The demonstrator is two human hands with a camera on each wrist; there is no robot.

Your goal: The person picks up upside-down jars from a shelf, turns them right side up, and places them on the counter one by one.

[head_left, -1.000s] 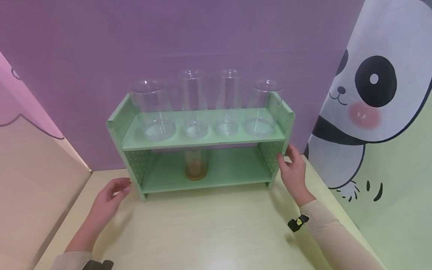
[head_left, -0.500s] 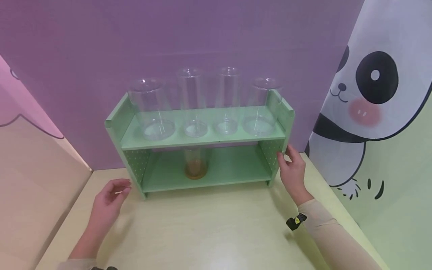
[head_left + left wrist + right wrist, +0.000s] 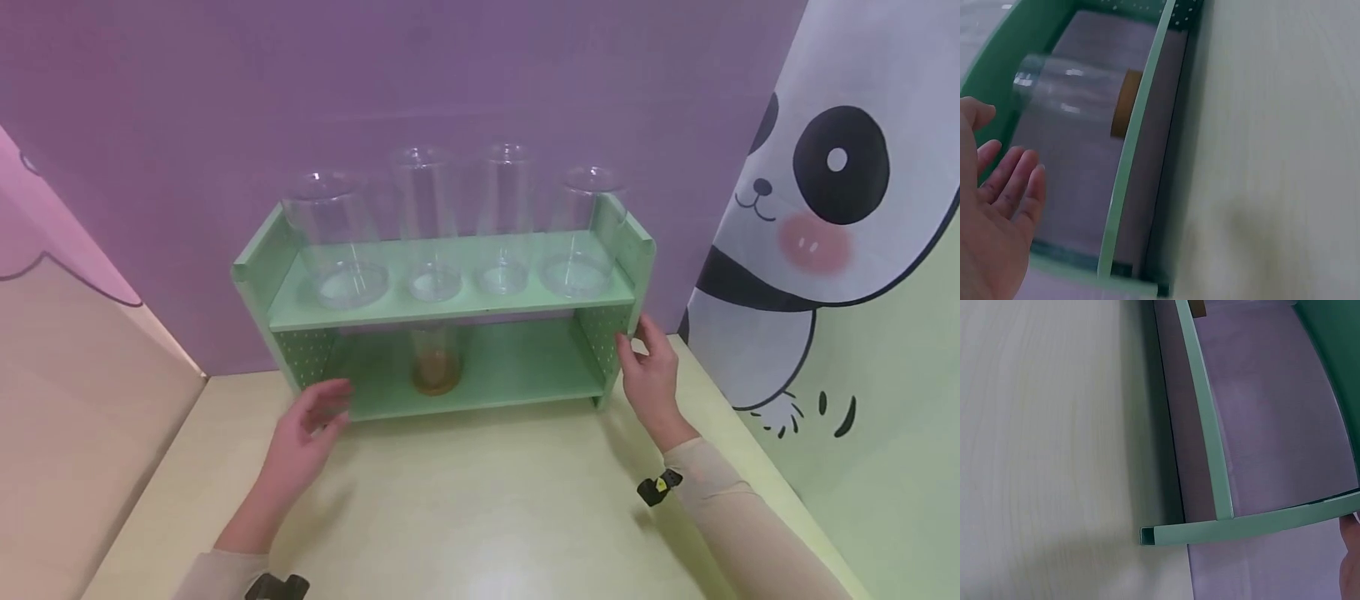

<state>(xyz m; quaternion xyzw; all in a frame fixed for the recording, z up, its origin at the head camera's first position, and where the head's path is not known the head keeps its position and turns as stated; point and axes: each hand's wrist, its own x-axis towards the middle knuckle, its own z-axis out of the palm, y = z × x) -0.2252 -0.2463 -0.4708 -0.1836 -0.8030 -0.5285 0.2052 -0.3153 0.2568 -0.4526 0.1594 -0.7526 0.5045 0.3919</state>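
A green two-tier shelf rack (image 3: 525,362) with dotted inner sides stands on the table against the purple wall. On its lower board is a clear cylinder (image 3: 435,367) with a brown disc (image 3: 1125,103) at its base. My left hand (image 3: 303,433) is in front of the rack's lower left corner, fingers loosely bent and holding nothing, left of that cylinder. With thumb on the front edge and fingers round the outer side, my right hand (image 3: 651,379) grips the rack's right side panel (image 3: 637,267). Only a sliver of it shows in the right wrist view.
Several clear cylinders stand in a row on the upper board: a wide one (image 3: 341,242) at left, a tall narrow one (image 3: 427,225), another narrow one (image 3: 506,225), and a wide one (image 3: 581,233) at right. A panda print (image 3: 836,167) covers the right wall.
My left hand has moved right, from beside the rack's left side to in front of its lower left corner. My right hand stays at the right panel; the cylinders keep their places.
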